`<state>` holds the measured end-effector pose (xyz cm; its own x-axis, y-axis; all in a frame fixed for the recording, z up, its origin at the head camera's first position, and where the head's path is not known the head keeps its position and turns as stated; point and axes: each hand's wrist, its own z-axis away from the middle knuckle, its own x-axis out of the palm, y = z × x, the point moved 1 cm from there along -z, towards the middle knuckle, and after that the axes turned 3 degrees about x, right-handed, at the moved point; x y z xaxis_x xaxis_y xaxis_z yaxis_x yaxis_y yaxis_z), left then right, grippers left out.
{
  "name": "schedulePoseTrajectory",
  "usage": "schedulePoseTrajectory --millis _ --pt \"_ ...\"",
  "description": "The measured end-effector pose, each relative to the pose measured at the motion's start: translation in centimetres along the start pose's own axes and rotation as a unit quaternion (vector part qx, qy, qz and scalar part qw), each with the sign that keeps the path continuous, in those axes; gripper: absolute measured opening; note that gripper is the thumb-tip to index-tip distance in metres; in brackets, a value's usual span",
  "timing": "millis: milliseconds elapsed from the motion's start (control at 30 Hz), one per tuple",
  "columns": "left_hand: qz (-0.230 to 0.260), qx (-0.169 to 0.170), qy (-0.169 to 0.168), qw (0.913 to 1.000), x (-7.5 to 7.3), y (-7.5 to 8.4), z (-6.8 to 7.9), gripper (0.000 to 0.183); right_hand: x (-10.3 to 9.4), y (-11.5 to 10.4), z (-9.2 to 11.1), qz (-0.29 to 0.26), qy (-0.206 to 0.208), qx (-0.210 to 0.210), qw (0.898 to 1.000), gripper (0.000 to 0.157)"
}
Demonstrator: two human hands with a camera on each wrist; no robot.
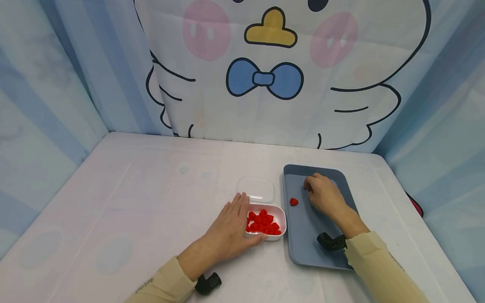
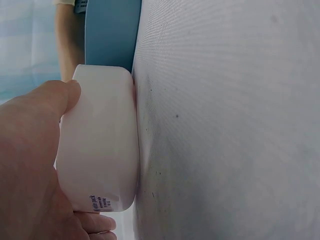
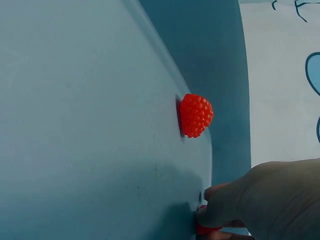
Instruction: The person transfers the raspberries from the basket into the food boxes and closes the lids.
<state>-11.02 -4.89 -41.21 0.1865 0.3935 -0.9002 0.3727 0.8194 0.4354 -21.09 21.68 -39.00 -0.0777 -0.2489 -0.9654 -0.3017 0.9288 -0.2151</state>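
Observation:
My left hand rests against a small white plastic box, fingers straight along its left side and thumb at the front rim. Several red raspberries lie inside the box. In the left wrist view, the box stands on the tabletop with small print low on its wall. My right hand reaches into the blue-grey tray and pinches a raspberry near the tray's far end, mostly hidden by the fingers. Another raspberry lies loose in the tray, left of that hand.
A clear plastic lid lies behind the white box. The tray stands immediately right of the box. A pale cloth covers the table, and a printed curtain hangs along its back edge. Black camera mounts sit at both wrists.

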Motion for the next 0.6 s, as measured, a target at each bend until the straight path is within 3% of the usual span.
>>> schedulePoseTrajectory --millis 600 --pt "0.004 0.0 0.0 1.0 -0.1 0.0 0.0 0.101 -0.7 -1.5 0.5 -0.011 0.007 -0.004 1.0 0.016"
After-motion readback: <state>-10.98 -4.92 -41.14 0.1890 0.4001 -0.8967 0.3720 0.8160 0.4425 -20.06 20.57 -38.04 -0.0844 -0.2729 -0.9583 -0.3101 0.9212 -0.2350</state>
